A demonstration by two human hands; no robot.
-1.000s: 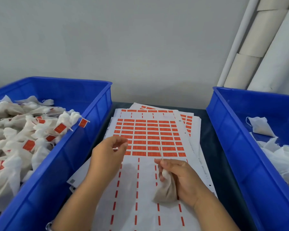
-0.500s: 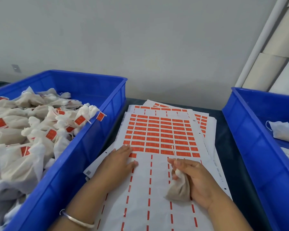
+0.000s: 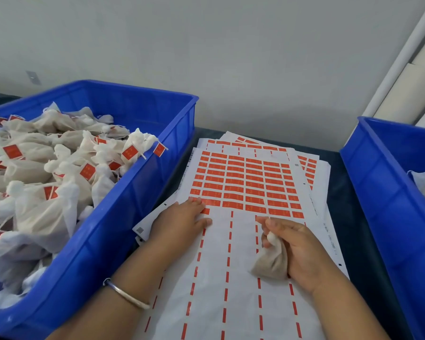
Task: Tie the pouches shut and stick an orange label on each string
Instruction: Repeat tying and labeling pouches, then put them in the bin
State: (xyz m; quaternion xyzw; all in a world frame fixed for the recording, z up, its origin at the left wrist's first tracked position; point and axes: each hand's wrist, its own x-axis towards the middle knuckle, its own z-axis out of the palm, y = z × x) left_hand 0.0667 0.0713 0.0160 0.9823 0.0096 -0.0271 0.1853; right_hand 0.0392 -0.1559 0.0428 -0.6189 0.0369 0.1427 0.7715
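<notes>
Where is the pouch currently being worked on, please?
The pouch is low and right of centre, gripped in the right hand and resting on the label sheet.

Dark tabletop [image 3: 334, 190] lying beneath the work area and extending beyond the grip toward a pale grey wall [image 3: 231, 57]. Blue plastic bin [image 3: 138, 182] standing to the left of the grip, its long wall running alongside. Second blue bin [image 3: 378, 182] standing to the right, partly cut off by the frame edge. White pipe [image 3: 400, 60] leaning at far right, beyond the grip, with pale rolls [image 3: 407, 92] resting just beside it. Silver bangle [image 3: 125, 294] sitting on the wrist at lower left.
</notes>
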